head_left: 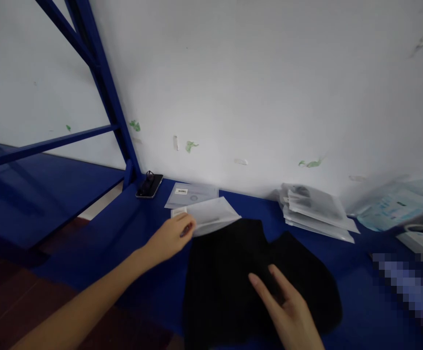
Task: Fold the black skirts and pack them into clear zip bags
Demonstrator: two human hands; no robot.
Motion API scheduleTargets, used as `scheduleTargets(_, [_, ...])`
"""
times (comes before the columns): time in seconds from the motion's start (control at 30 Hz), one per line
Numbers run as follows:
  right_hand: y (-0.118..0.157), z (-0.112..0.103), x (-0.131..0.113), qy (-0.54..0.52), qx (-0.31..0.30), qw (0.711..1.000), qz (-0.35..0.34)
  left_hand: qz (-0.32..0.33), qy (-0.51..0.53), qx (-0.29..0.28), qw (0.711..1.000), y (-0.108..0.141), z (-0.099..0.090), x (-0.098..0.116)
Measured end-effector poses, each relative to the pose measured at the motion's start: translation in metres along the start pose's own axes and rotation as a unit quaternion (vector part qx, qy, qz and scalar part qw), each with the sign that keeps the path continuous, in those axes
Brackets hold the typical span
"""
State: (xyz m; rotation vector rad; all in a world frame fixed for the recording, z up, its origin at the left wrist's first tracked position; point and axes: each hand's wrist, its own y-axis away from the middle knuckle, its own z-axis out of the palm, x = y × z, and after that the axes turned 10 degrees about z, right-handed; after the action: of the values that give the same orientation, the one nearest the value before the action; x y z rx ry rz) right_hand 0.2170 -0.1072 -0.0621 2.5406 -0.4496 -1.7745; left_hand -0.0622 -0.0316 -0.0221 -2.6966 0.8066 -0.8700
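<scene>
The black cloth (222, 272) lies spread on the blue surface (109, 243), directly in front of the person, its near end running out of view at the bottom. It should be light, soft and limp, unlikely to break but quick to sag or crease; a folded edge, or two well-separated points, would make the best hold. Touching or overlapping its far left edge is a pale plastic bag (217, 214), probably thin, slick and easily crumpled, best taken by a corner or its rim.

Of the two hands, the left hand (182, 231) is curled, thumb and fingers drawn together at the bag's near left corner, seemingly pinching it. The right hand (288, 306) is partly open over the cloth, thumb and finger apart, gripping nothing visible (whether the fingertips press on the fabric, I cannot tell).

Beyond the bag lies a flat labelled sleeve (206, 193); a phone (155, 187) sits farther left, and a stack of bags (319, 211) to the right.
</scene>
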Motion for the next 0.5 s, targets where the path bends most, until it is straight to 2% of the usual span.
scheduleTargets(0.1, [0.000,-0.013,-0.004,-0.042,-0.004,0.999,0.018,0.006,0.051,-0.033,0.998,0.015,0.022,0.026])
scheduleTargets(0.23, [-0.002,-0.003,-0.007,-0.081,0.016,0.996,0.035,-0.005,0.094,-0.067,0.993,0.021,0.043,0.036])
scheduleTargets(0.37, [-0.002,0.011,-0.010,-0.083,-0.015,0.995,0.043,-0.028,0.103,-0.068,0.992,0.020,0.048,0.036])
scheduleTargets(0.5, [0.004,0.004,-0.018,-0.184,-0.004,0.982,0.049,-0.040,0.100,-0.065,0.992,0.020,0.049,0.038])
